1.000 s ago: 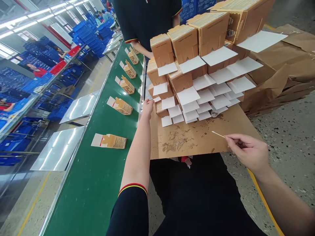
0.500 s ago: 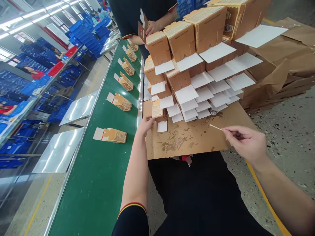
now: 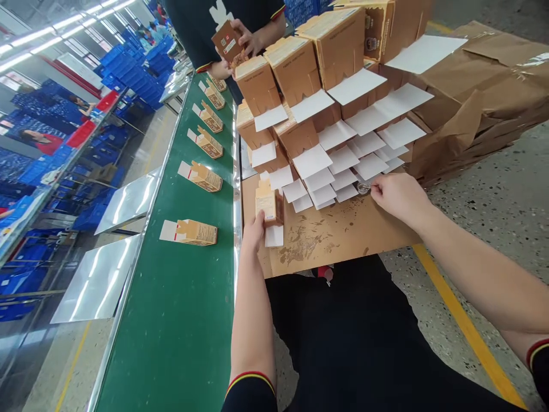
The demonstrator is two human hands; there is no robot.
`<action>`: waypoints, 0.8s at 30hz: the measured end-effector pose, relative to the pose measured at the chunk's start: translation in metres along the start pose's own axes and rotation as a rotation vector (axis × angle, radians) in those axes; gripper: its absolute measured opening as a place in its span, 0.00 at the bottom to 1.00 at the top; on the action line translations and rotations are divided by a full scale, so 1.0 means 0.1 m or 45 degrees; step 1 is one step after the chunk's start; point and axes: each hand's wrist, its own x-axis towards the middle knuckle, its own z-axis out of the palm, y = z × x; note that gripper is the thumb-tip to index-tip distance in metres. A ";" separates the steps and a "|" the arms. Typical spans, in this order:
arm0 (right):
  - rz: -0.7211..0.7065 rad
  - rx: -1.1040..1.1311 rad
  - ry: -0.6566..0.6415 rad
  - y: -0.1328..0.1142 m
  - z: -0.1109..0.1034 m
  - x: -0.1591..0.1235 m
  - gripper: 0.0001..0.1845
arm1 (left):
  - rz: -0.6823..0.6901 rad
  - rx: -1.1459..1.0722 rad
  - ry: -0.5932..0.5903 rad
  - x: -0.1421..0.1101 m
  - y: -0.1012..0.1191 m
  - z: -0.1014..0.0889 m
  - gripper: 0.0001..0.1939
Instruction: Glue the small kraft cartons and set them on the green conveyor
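My left hand (image 3: 254, 230) is closed on the near side of a small brown carton (image 3: 268, 207), whose white flap (image 3: 274, 236) points toward me over the cardboard sheet (image 3: 317, 234). At the right, my right hand (image 3: 397, 193) is closed in a pinch beside a small clear dish (image 3: 363, 187). The cotton swab seen in its fingers earlier is mostly hidden by the hand and dish. Behind both hands rises a stack of brown cartons (image 3: 295, 71) with white flaps sticking out toward me.
Left of me runs a green conveyor belt (image 3: 171, 320) with a row of cartons, the closest one (image 3: 197, 232) lying on its side. A co-worker's hands (image 3: 249, 40) hold an open carton behind the stack. Brown paper-wrapped bundles (image 3: 484, 114) lie at the right.
My right hand has moved forward and left to the clear dish with the cotton swab. My left hand has drawn the small carton slightly toward me, out from the stack.
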 end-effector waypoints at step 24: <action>-0.433 0.454 -0.221 -0.97 1.25 -1.02 0.14 | 0.191 -0.344 -0.097 -0.69 -0.36 0.12 0.37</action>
